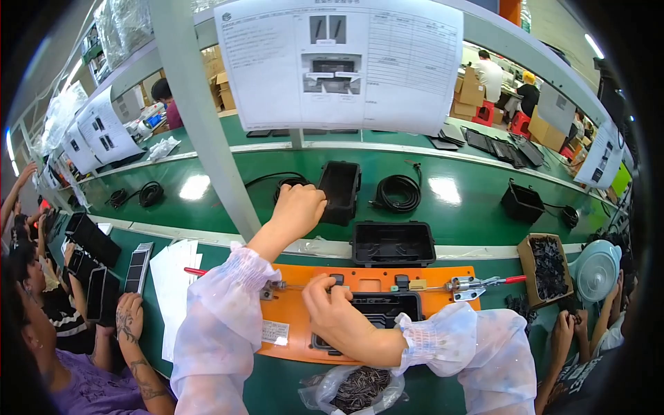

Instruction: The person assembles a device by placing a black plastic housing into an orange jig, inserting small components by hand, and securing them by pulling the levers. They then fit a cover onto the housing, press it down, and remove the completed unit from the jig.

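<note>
My left hand (299,209) reaches over the green belt, its fingers curled at the left wall of an open black plastic box (339,194) and gripping it. The box's hollow side shows. My right hand (340,319) is closed, fingers bent down by the left block of an orange fixture (453,277); what the fingertips hold, if anything, is hidden. Under and beside this hand, a black plastic case part (391,304) lies in the fixture. Red-handled toggle clamps (470,285) sit at both ends. Behind the fixture stands another open black box (393,243).
A clear bag of metal pins (363,389) lies in front, and a carton of small black parts (546,270) at right beside a pale fan (596,270). Coiled black cables (399,194) lie on the belt (311,162). A grey post (200,117) rises left. Co-workers sit on both sides.
</note>
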A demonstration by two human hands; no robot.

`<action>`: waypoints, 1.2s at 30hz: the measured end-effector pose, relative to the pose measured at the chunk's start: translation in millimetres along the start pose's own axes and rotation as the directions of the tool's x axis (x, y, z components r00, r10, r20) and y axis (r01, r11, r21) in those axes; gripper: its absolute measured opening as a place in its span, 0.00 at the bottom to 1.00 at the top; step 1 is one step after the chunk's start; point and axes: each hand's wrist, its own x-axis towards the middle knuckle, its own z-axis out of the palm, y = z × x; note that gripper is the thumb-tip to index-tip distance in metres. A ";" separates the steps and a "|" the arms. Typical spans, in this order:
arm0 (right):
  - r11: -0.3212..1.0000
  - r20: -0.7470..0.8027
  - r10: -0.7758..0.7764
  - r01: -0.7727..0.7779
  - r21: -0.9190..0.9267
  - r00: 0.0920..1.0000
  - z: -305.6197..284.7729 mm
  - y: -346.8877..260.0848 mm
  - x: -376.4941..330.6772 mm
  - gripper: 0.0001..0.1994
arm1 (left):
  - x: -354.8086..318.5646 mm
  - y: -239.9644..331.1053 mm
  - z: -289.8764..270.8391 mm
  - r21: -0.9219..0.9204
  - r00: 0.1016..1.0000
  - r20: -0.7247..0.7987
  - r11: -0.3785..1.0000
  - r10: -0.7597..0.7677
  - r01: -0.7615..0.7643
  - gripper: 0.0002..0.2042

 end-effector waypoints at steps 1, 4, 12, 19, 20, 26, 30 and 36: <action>0.997 -0.001 -0.059 0.059 0.046 0.998 -0.4 6.8 1.8 0.15 | 11.2 0.7 11.5 -0.051 0.998 -0.034 0.997 0.051 -0.052 0.15; 0.883 -0.142 -0.043 0.104 0.458 0.989 16.5 39.3 -7.1 0.12 | 42.9 9.6 48.0 -0.183 0.993 0.119 0.983 0.018 0.004 0.23; 0.547 0.168 0.565 -0.519 0.657 0.808 82.6 176.3 -142.1 0.10 | 93.4 36.1 77.4 -0.121 0.899 0.406 0.966 -0.162 0.228 0.27; 0.196 0.425 0.713 -0.740 0.643 0.558 77.7 188.0 -216.3 0.08 | 93.8 -23.3 62.5 -0.072 0.948 0.125 0.951 -0.291 0.302 0.21; 0.263 0.347 0.756 -0.743 0.616 0.556 77.9 185.3 -231.8 0.08 | 84.6 -16.4 48.1 -0.149 0.974 0.064 0.963 -0.216 0.224 0.20; 0.327 0.220 0.859 -0.827 0.457 0.462 90.3 174.4 -289.1 0.12 | -6.0 51.6 -10.8 -0.087 0.921 -0.278 0.948 0.272 -0.306 0.08; 0.178 0.351 0.845 -0.832 0.526 0.403 98.1 168.8 -289.2 0.15 | -38.4 75.4 -23.0 -0.028 0.894 -0.144 0.902 0.424 -0.432 0.09; -0.421 0.606 0.756 -0.525 0.740 0.247 130.0 155.9 -307.3 0.18 | -35.5 84.3 -30.5 -0.128 0.876 -0.061 0.867 0.479 -0.482 0.10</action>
